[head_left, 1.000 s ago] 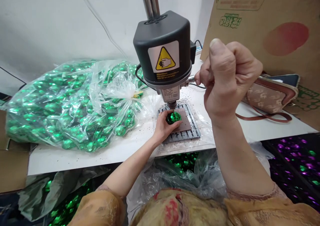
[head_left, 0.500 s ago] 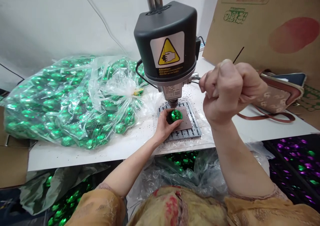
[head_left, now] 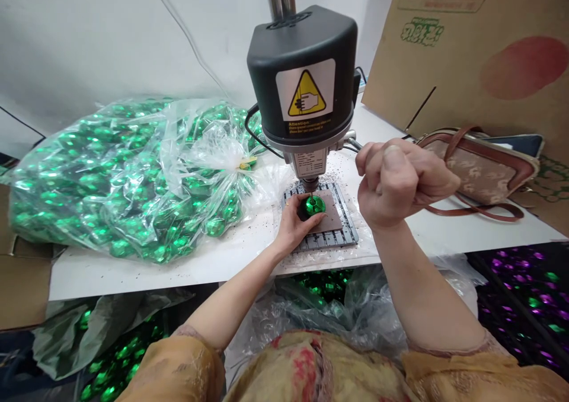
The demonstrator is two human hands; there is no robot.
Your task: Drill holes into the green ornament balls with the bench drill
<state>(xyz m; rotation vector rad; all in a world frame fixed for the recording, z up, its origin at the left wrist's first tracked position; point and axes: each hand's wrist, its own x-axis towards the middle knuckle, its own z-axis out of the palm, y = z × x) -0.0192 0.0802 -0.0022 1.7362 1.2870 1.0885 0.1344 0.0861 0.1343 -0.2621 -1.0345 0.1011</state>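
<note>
A small bench drill with a black motor head (head_left: pixel 302 70) stands on a white table (head_left: pixel 178 265). My left hand (head_left: pixel 293 227) pinches a shiny green faceted bead (head_left: pixel 312 205) on the brown pad of the slotted drill base (head_left: pixel 338 236), right under the drill bit. My right hand (head_left: pixel 398 179) is a closed fist wrapped round the drill's feed lever, whose metal end (head_left: pixel 351 142) shows beside the head. The bit tip touches the top of the bead.
A big clear plastic bag of green beads (head_left: pixel 124 176) lies on the table at the left. A patterned purse (head_left: pixel 480 165) and a cardboard sheet (head_left: pixel 471 52) are at the right. More green and purple beads lie below the table.
My right fist has come down with the lever, from beside the drill head's top to just below it. The bit has lowered onto the bead. My left hand has stayed put.
</note>
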